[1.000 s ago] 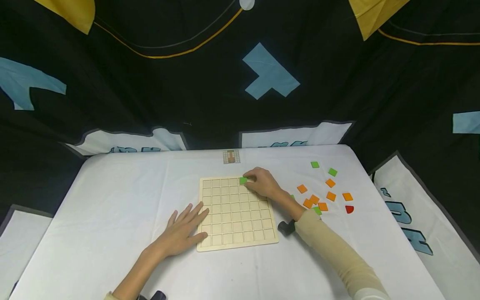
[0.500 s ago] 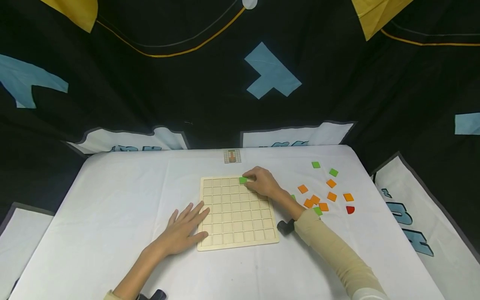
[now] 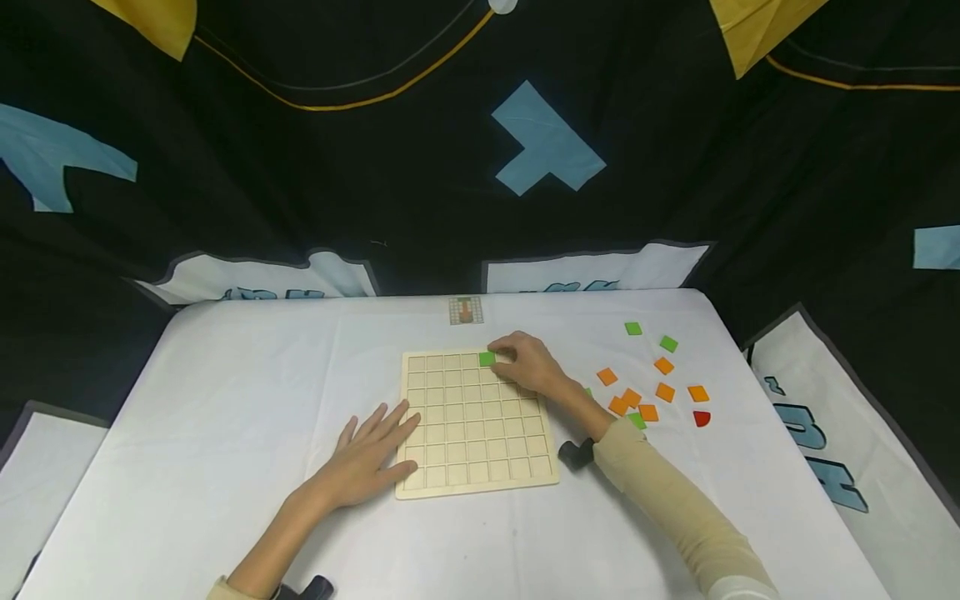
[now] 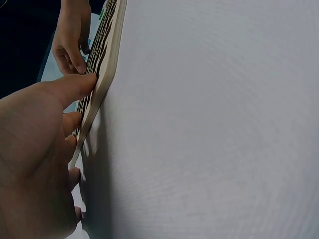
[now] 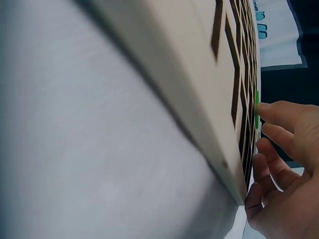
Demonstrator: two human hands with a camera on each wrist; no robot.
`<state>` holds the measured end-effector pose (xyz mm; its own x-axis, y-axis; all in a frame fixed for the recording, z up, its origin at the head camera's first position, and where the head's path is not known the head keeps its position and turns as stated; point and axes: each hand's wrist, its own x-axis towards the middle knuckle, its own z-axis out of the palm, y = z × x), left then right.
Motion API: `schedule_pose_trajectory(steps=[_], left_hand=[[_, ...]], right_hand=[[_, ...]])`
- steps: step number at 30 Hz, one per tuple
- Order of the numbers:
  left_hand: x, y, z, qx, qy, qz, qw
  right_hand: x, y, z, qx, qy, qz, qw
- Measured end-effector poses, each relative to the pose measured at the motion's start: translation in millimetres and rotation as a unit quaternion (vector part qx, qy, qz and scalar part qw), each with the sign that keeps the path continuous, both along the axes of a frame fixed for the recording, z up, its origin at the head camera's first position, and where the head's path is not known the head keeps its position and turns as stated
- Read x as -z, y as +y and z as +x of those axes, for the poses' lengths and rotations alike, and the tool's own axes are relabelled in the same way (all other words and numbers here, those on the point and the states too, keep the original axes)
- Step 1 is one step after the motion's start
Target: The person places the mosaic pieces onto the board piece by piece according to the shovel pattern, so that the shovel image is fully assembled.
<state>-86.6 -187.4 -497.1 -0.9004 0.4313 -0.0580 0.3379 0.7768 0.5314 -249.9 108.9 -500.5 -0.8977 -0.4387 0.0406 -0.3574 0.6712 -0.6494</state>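
Green and flat, a square tile (image 3: 487, 358) lies in the gridded board's (image 3: 465, 433) far row in the head view, lightly pinched by the right hand (image 3: 527, 365); orange tiles (image 3: 664, 392) dot the bench (image 3: 210, 400) rightward. Left wrist: the left hand (image 4: 35, 149), fingers extended, touches the board's edge. Right wrist: thumb against the tile, seen edge-on.

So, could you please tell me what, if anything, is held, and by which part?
The right grip touches a green tile at its right side; a pinch cannot be confirmed. The left grip holds nothing.
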Motion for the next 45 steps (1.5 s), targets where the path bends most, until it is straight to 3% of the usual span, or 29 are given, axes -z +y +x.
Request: schedule_pose_trajectory(steps=[8,19,31,38,45], left_hand=[[-1.8,1,-0.4,0.0,-0.004,0.001,1.0],[-2.0,1,-0.8,-0.002,-0.007,-0.004,1.0],[-2.7,1,-0.1,0.0,-0.004,-0.002,1.0],[-1.7,1,-0.3,-0.001,-0.007,-0.005,1.0],[-2.0,1,-0.9,-0.002,-0.009,-0.009,0.9999]], right_hand=[[-2.4,33,3.0,0.032,-0.001,-0.047,0.998],[-8.5,100,0.2,0.134,0.002,-0.058,0.989],[-4.8,159,-8.4,0.239,-0.016,-0.046,0.97],[-0.3,180,-18.0,0.282,0.0,-0.029,0.959],[-3.6,187,-24.2,0.325,-0.032,-0.014,0.945]])
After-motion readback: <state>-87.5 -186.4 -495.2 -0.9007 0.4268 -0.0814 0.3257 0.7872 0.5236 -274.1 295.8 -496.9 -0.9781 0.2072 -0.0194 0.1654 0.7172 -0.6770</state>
